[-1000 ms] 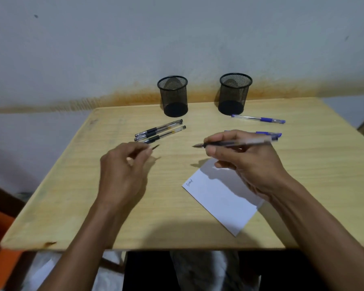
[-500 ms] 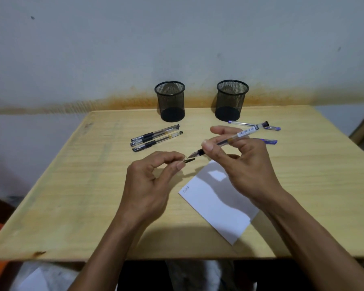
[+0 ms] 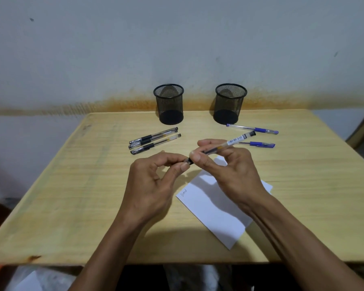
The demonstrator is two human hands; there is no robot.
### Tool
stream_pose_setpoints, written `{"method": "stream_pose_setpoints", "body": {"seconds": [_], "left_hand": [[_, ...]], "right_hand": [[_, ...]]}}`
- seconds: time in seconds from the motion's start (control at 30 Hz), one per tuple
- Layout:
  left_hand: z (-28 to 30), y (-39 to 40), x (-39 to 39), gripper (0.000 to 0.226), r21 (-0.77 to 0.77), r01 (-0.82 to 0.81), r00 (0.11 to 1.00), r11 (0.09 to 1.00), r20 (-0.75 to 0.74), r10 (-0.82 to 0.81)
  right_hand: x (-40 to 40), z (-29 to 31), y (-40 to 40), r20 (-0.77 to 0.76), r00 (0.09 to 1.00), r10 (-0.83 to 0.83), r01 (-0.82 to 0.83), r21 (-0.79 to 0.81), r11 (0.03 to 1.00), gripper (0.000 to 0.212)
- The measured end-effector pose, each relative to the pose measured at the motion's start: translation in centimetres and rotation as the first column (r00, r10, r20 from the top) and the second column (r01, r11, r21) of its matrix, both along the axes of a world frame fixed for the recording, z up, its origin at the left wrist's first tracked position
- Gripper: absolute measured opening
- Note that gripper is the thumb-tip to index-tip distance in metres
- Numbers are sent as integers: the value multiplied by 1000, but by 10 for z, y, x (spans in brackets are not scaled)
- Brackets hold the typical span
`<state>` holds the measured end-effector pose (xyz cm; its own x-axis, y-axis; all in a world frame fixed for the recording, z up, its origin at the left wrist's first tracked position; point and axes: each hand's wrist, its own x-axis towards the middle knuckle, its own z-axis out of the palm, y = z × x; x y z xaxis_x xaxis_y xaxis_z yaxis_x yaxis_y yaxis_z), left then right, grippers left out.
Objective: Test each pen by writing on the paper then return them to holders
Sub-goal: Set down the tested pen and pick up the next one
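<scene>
While it hangs tilted above the paper (image 3: 216, 208) on the bench (image 3: 76, 198), the clear pen (image 3: 223, 144) shows a barcode label. Right hand (image 3: 229, 171) pinches its barrel — left hand (image 3: 153, 183) pinches the black tip end.

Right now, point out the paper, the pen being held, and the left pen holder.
paper (image 3: 214, 211), head view, on its bare white middle.
held pen (image 3: 232, 141), head view, on the barcode label of its clear barrel.
left pen holder (image 3: 169, 106), head view, on its black mesh wall.
</scene>
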<state>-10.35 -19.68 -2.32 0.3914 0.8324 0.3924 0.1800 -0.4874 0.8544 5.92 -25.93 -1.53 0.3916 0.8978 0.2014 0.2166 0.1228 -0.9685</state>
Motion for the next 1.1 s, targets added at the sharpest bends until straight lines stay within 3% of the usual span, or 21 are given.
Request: {"method": "stream_pose_setpoints", "body": {"seconds": [0.13, 0.2, 0.3, 0.4, 0.53, 0.57, 0.63, 0.7, 0.77, 0.9, 1.1], "left_hand": [[4, 11, -8, 9, -49, 43, 999, 998, -19, -44], [5, 17, -14, 8, -58, 56, 997, 997, -48, -59], [9, 22, -16, 4, -49, 95, 988, 994, -115, -100], [13, 25, -13, 11, -12, 112, 987, 994, -116, -113], [13, 34, -12, 6, -40, 111, 993, 993, -46, -113], [13, 37, -12, 5, -77, 112, 993, 991, -14, -114], [8, 41, -13, 31, -159, 83, 997, 984, 5, -83], [-2, 44, -18, 54, -83, -60, 979, 995, -200, 42], [-16, 43, -26, 58, 116, -185, 868, 976, -446, 218], [-41, 44, -38, 59, 312, -113, 723, 944, -625, 293], [-51, 49, -37, 71, 342, -103, 676, 934, -665, 318]], "right_hand": [[24, 21, -4, -152, 988, 14, 1, 103, 995, 36], [39, 28, -6, 133, 988, -80, 57, 163, 985, 35], [46, 28, 0, 637, 761, -127, 2, 192, 981, 18], [44, 21, 6, 833, 544, -95, -54, 147, 988, 20], [33, 21, 7, 922, 385, -25, -48, 47, 998, 18], [28, 23, 8, 921, 389, 23, -30, -12, 999, 19], [21, 25, 15, 866, 494, 75, 35, -106, 994, 21], [18, 26, 30, 741, 671, -18, 156, -117, 981, 19], [18, 25, 52, 594, 788, -162, 302, -143, 943, 22], [18, 11, 98, 575, 787, -225, 448, -280, 849, 30], [9, -12, 127, 690, 698, -190, 551, -348, 758, 15]]}}
